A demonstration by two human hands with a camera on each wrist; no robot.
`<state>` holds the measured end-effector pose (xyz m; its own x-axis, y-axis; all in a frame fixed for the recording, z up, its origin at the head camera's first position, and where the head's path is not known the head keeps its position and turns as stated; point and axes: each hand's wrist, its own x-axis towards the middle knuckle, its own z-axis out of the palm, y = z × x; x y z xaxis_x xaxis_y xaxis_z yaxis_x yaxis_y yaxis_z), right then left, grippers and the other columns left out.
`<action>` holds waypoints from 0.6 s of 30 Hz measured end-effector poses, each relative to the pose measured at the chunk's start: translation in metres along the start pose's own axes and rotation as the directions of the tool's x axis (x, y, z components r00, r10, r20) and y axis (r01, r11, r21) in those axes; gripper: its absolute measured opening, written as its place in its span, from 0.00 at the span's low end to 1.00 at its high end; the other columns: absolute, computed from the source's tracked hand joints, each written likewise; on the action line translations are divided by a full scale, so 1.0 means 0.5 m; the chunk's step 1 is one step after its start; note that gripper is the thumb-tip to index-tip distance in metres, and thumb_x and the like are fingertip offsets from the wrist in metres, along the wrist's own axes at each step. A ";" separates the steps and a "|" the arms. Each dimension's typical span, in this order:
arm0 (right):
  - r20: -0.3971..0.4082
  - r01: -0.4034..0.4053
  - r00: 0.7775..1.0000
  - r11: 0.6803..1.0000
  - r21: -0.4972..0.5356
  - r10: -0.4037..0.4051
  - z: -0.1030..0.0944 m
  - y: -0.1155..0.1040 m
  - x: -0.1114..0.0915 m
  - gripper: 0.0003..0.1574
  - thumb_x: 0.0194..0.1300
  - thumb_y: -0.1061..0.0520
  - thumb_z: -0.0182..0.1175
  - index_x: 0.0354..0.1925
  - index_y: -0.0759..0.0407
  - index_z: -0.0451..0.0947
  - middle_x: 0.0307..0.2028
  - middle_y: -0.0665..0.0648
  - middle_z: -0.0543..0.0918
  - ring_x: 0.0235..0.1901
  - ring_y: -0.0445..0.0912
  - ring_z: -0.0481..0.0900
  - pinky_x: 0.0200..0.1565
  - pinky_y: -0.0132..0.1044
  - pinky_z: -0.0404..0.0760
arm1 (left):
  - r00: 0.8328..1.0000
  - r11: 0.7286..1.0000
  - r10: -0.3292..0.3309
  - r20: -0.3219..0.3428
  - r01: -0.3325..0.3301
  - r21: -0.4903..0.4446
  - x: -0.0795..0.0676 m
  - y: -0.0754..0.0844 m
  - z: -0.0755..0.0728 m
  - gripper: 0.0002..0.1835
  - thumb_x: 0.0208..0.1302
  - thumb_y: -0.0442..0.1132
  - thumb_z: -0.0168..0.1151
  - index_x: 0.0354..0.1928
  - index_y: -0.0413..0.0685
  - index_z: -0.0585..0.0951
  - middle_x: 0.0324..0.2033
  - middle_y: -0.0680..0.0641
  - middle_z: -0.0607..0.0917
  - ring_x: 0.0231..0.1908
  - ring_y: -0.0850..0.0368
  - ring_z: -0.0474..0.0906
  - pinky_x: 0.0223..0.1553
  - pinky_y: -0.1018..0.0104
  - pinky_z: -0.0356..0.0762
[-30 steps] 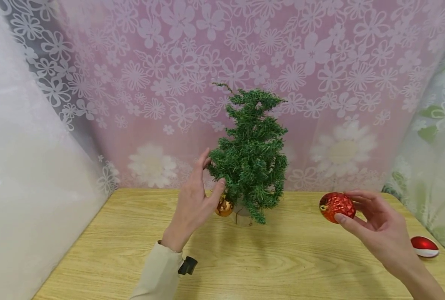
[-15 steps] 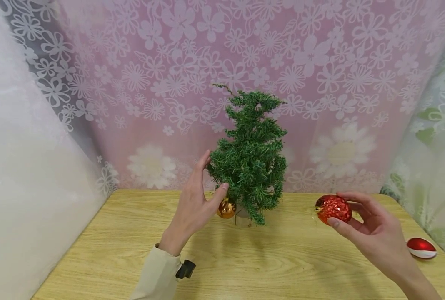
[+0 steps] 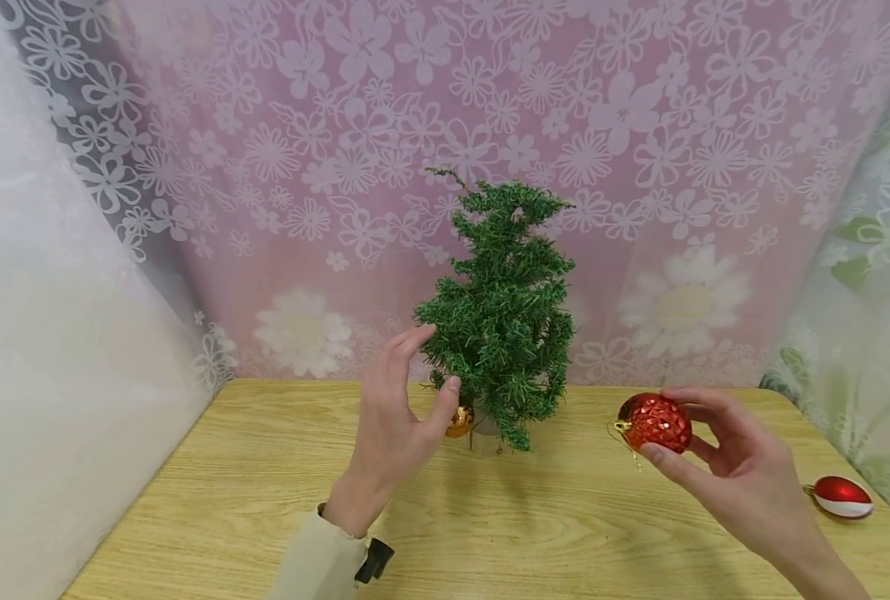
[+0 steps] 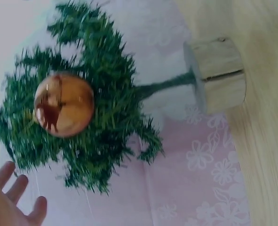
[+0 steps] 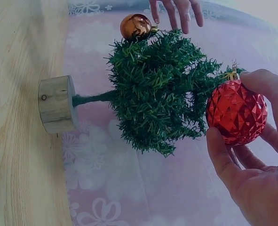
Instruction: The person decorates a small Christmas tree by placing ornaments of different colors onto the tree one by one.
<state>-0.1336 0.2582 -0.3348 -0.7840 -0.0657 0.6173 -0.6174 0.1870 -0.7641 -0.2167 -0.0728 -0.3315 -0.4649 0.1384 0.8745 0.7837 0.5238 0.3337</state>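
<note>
A small artificial Christmas tree [image 3: 501, 317] stands on a round wooden base [image 5: 57, 104]. An orange-gold ball ornament [image 4: 63, 104] hangs low on its left side, partly behind my left thumb in the head view. My left hand [image 3: 396, 417] is beside that side of the tree, fingers loosely bent and thumb apart, holding nothing. To the right of the tree my right hand [image 3: 741, 467] holds a red faceted Christmas ball [image 5: 236, 112] between thumb and fingers. The ball's gold cap [image 3: 622, 427] points left, with a thin gold loop hanging from it.
A red and white ornament [image 3: 841, 497] lies on the wooden table [image 3: 535, 533] near its right edge. Behind the tree hangs a pink floral curtain [image 3: 385, 208]; a white sheet [image 3: 77, 333] closes off the left side.
My right hand has carried the red ball a little left and down. My left hand has drawn its fingers slightly down from the branches, and its thumb now covers more of the orange-gold ornament.
</note>
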 end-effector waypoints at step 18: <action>0.078 0.038 0.996 0.999 -0.025 -0.036 0.030 -0.020 -0.008 0.42 0.48 0.87 0.65 0.63 0.78 0.69 0.59 0.53 0.77 0.59 0.38 0.78 0.53 0.25 0.83 | 0.981 0.985 0.160 0.107 -0.152 -0.078 -0.048 0.092 0.015 0.17 0.70 0.42 0.63 0.58 0.48 0.81 0.51 0.51 0.86 0.52 0.57 0.82 0.53 0.62 0.80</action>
<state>-0.1254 0.2417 -0.3324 -0.7639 -0.1489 0.6279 -0.6450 0.2085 -0.7352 -0.1727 -0.0459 -0.3397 -0.3747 0.3097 0.8739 0.8752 0.4292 0.2232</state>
